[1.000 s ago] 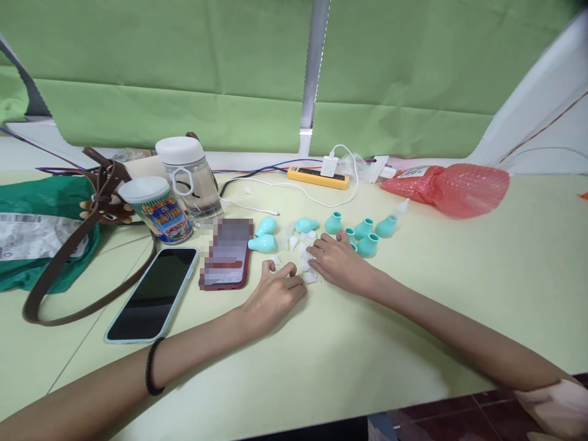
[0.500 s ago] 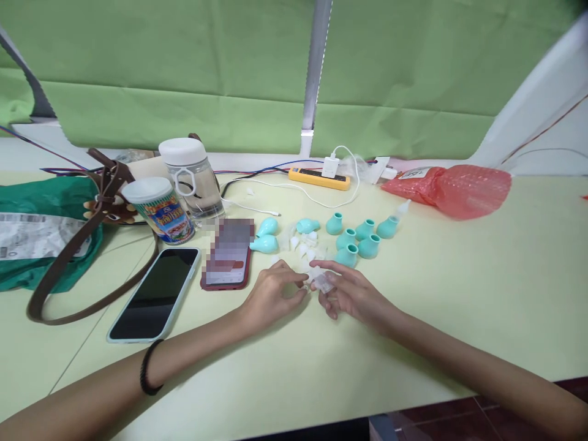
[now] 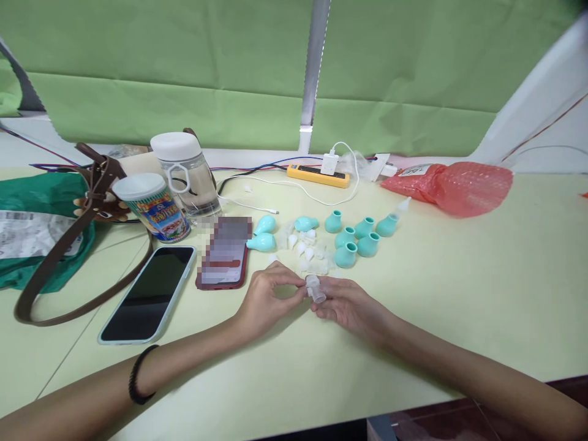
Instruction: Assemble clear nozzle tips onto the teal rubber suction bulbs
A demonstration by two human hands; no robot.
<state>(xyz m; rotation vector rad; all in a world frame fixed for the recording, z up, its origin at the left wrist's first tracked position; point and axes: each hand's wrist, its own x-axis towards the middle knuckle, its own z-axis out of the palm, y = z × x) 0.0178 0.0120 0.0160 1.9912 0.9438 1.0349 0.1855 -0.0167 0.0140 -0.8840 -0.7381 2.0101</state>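
- The surface (image 3: 441, 331) is pale and carries all the things; the clear plastic parts are above its near half, in front of the bulbs, between the two hands.
- The left hand (image 3: 269, 300) is gripping: its thumb and forefinger close on the left edge of these parts. In my judgement, this pinch should be light, because thin plastic can bend.
- The right hand (image 3: 353, 306) is gripping the same parts from the other side with bent fingers. To handle them well, I think this hand should be a steady support while the left one does the fine turning, with both wrists low.
- The green bulbs (image 3: 345, 255) are behind the hands; five stand with open mouths up, one at the right wears a clear tip (image 3: 404, 204), and three lie on their sides.
- The clear plastic parts (image 3: 316, 290) seem to be two, touching; I cannot tell if they are joined. The lower one looks like a short tube: its round end points down-right, towards the person, and its long axis is tilted.
- The small white pieces (image 3: 309, 252) lie loose near the bulbs.
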